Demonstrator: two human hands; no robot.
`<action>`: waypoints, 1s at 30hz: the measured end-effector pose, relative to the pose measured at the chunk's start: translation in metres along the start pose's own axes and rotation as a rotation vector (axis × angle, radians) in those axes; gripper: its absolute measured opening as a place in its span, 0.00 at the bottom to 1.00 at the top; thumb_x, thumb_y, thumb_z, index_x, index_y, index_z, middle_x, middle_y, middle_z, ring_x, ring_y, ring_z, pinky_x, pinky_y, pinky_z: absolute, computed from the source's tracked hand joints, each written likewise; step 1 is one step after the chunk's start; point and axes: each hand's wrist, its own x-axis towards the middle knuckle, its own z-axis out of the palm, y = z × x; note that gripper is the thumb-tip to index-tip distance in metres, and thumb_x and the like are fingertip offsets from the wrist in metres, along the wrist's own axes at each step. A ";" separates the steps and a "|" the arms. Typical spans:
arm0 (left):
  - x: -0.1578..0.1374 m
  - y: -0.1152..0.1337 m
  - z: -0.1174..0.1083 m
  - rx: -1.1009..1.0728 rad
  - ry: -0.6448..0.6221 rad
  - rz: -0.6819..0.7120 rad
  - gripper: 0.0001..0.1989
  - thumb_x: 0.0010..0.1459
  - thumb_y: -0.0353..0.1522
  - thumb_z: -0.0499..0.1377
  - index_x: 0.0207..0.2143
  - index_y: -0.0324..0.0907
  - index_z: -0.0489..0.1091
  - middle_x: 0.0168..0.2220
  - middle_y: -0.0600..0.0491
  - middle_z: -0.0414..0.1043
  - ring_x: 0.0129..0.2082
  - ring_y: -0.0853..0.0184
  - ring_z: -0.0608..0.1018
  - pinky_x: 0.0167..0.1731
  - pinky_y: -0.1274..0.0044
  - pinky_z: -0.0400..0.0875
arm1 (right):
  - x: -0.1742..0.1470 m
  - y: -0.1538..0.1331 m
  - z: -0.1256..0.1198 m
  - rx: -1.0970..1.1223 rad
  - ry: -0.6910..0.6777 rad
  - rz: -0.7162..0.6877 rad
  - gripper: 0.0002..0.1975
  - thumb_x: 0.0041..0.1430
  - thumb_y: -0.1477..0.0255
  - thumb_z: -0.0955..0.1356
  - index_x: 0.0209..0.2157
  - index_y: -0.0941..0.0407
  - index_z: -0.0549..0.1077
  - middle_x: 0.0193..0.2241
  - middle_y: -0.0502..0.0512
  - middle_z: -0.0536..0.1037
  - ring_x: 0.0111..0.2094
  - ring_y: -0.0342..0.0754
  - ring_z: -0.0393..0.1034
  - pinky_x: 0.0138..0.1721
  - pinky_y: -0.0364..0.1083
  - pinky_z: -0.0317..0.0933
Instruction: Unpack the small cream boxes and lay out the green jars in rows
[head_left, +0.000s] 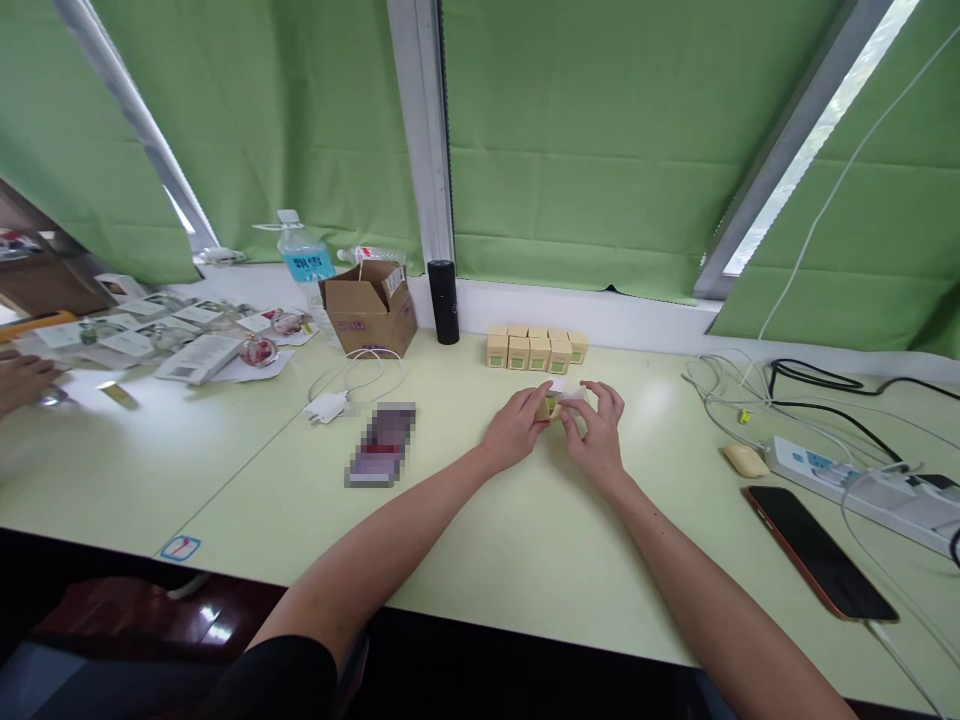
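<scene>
A person's two bare hands meet over the middle of a pale yellow-green worktop (480, 560). The left hand (514, 428) is closed around the left side of a small tan cardboard box with white flaps (553, 408), which stands open between the hands. The right hand (598, 435) has its thumb and fingers bent at the box's right side, by the white flaps; whether they pinch it cannot be told.

Just beyond the hands, a tight cluster of small tan boxes with green labels (529, 350) stands near the wall. To its left is an upright black cylinder (444, 303), and beside that an open brown cardboard carton (375, 318). A clear plastic bottle with a blue label (306, 264) stands behind the carton. In front of the carton lie a white charger with a looped cable (325, 406) and a blurred-out flat rectangular object (381, 446).

On the right, a dark smartphone with an orange-brown edge (819, 550) lies near a white power strip (795, 462) with several cables, and a beige rounded object (745, 460) sits just beside the strip. At the far left edge, a co-worker's hand (24, 380) rests near white-and-green printed packets (150, 335).
</scene>
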 end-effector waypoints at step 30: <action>-0.002 0.008 0.005 0.249 -0.023 0.130 0.31 0.69 0.32 0.55 0.70 0.48 0.47 0.56 0.44 0.70 0.57 0.56 0.74 0.37 0.70 0.79 | -0.004 0.003 0.007 0.204 -0.075 0.525 0.13 0.54 0.59 0.70 0.34 0.52 0.82 0.44 0.63 0.73 0.59 0.64 0.53 0.61 0.63 0.53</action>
